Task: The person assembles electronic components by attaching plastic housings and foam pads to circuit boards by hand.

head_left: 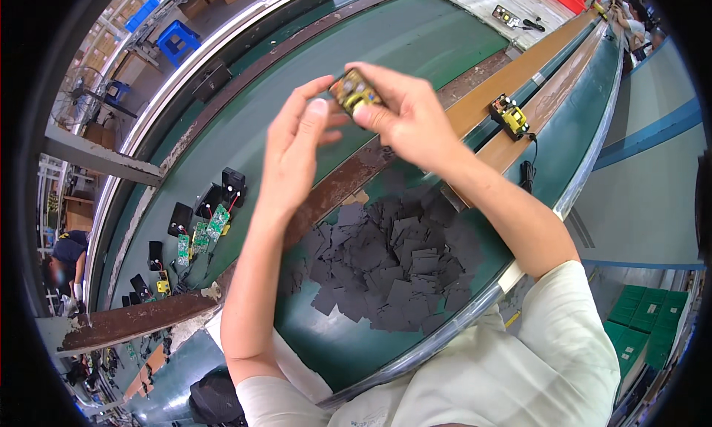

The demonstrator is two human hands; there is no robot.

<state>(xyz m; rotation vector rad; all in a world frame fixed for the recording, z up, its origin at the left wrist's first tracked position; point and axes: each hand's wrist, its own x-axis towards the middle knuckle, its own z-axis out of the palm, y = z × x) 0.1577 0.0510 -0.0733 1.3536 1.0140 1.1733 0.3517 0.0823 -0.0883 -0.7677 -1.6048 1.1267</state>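
My right hand (pixel 415 119) grips a small circuit board (pixel 356 92) with yellow and dark parts, its thumb on the component side. The board is tilted and held up over the green conveyor belt. My left hand (pixel 295 141) is beside it with fingers spread; the index fingertip reaches the board's upper left corner, and other fingertips are partly behind the board. The left thumb stands apart from the board. Below my hands lies a heap of thin black sheets (pixel 393 267) on a green surface.
Another yellow-and-black circuit board (pixel 510 118) with a black cable (pixel 527 173) rests on the wooden rail at the right. Green boards (pixel 200 236) and black casings (pixel 233 181) lie on the belt at the left. A worn brown divider (pixel 348 173) runs between belt and heap.
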